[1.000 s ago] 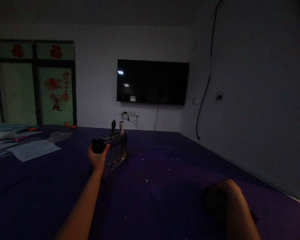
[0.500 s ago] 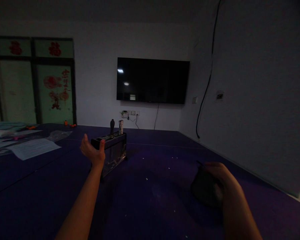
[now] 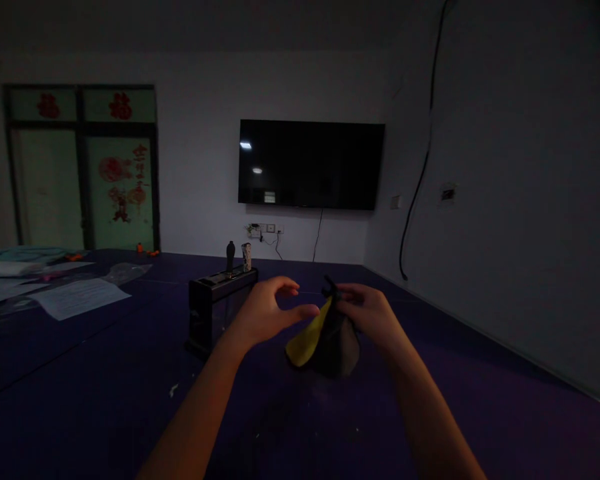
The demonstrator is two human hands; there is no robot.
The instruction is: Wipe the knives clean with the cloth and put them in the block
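The right hand (image 3: 373, 313) has a cloth (image 3: 327, 347) pinched by its upper edge, as I see it on the head camera. The cloth hangs from those fingers in front of me, right of centre, its yellow face to the left and its dark and grey part to the right. I cannot tell whether its lower edge touches the purple table (image 3: 260, 407).

The left hand (image 3: 263, 313) grips nothing that I can make out: its fingers curve forward, spread from the thumb, which points at the yellow face. I can't tell from here whether the thumb touches it. Behind that hand, to the left, I see a black box (image 3: 203, 317) standing on the table, with a dark knob (image 3: 231, 257) and a pale speckled knob (image 3: 247, 257) upright on top. Further left I have printed papers (image 3: 85, 297) lying flat, and beyond the table a television (image 3: 310, 165) on the wall.
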